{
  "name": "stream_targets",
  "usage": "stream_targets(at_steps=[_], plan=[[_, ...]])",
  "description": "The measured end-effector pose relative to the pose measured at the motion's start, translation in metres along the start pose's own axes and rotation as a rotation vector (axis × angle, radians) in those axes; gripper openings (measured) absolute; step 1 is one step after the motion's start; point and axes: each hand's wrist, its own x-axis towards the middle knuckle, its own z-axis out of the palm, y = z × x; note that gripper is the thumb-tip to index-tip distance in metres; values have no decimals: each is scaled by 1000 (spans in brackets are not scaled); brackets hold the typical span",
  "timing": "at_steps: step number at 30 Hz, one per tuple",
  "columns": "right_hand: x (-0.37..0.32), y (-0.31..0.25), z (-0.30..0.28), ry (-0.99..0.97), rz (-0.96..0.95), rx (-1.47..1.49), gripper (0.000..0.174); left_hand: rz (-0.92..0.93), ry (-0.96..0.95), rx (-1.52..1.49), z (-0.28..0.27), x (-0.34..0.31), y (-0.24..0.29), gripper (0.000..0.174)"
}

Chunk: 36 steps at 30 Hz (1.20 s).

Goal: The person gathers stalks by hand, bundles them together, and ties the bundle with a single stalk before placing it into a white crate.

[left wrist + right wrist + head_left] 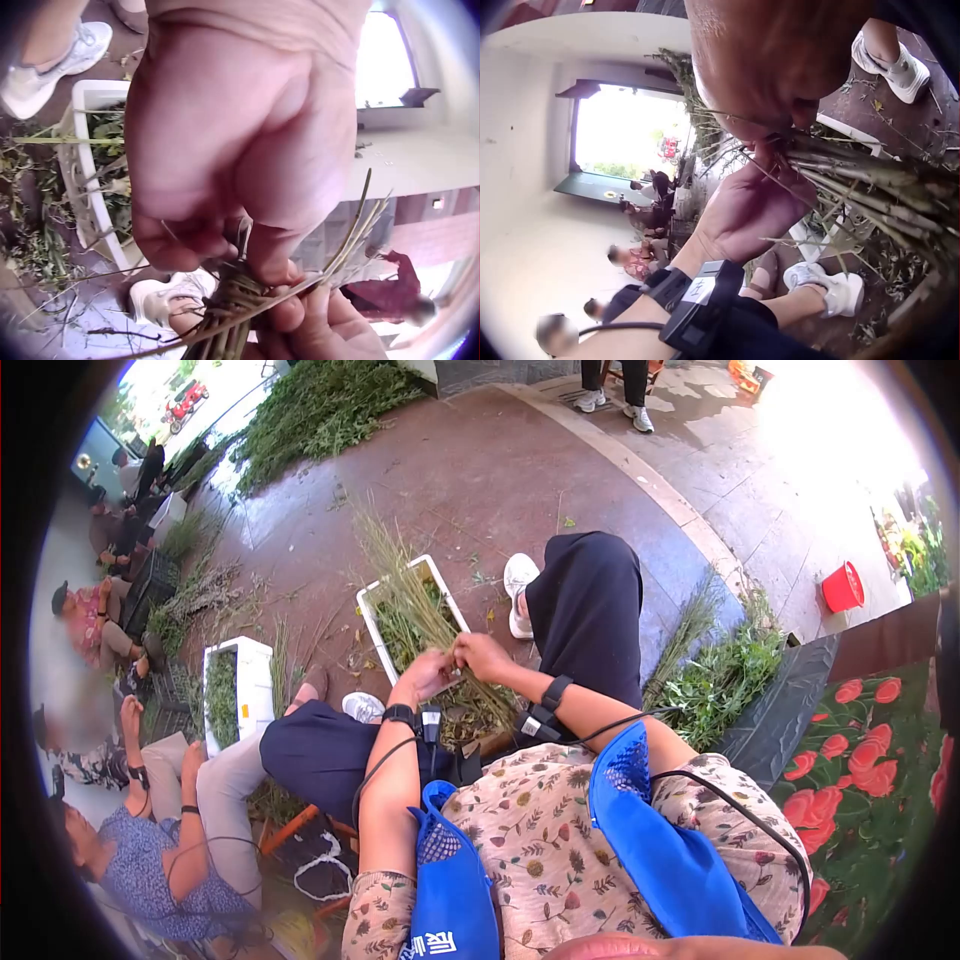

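Both hands meet at a bundle of thin plant stems point(400, 590) in front of the body, over a white box point(447, 596) with leafy cuttings in it. My left hand point(428, 672) grips the bundle, with thumb and fingertips on the stems in the left wrist view. Close against it, my right hand point(483, 656) pinches at the same place. One thin stem point(262, 304) runs across the bundle there. Thick bare stem ends point(877, 180) stick out past the right hand in the right wrist view, while the bushy ends point away from me. Part of the right fingers is hidden.
Another white box point(262, 685) of greens stands to the left, near a seated person point(170, 850). Cut plants lie in heaps at the back point(310, 420) and at the right point(720, 670). A red bucket point(843, 588) is farther right. More people sit along the left wall.
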Motion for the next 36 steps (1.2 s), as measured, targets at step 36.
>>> stream_targets(at_steps=[36], plan=[[12,35,24,-39,270,446,16,-376,105,338,-2,-28,-3,30]])
